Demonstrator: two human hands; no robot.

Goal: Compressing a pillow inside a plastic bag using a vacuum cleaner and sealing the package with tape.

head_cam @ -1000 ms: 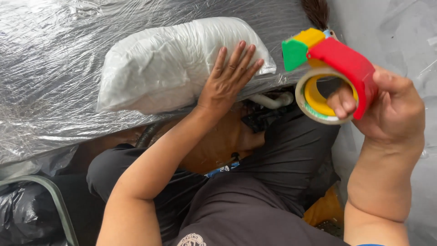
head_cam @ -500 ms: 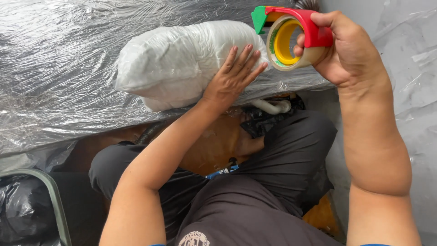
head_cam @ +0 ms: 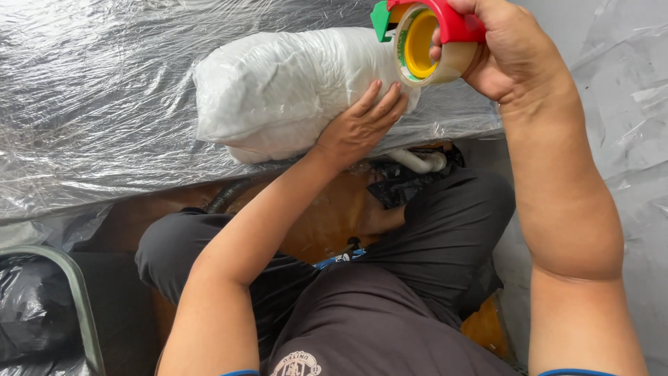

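Surface (head_cam: pixel 104 104) fills the upper left and centre of the frame, covered in crinkled clear plastic sheeting, near edge running across the middle. More sheeting hangs down the right side.

White wrapped bundle (head_cam: pixel 278 90) lies on the surface at upper centre, soft and pillow-shaped, skin wrinkled, its near end close to the surface edge.

Person's lap in dark shorts and dark shirt takes the lower centre. Black bag (head_cam: pixel 28 313) with a grey-green frame sits lower left.

Left hand (head_cam: pixel 358 125) at centre, fingers spread flat, palm pressing the right end of the bundle and pinning it down.

Right hand (head_cam: pixel 504 49) at upper right, closed around a tape dispenser (head_cam: pixel 424 35) with red body, green front tab and yellow-cored clear roll. The dispenser is held just above the bundle's right end; cannot tell if it touches.

Pale pipe (head_cam: pixel 417 161) and a black crumpled piece show under the surface edge, centre right.

Risks, as judgement: bundle is soft and near the edge, so a pull from the tape could drag it off if the palm slips on slick plastic. Tape may snag the loose sheeting instead of the bundle. Spread fingers lie close to the dispenser's front edge and could get nicked or taped over.
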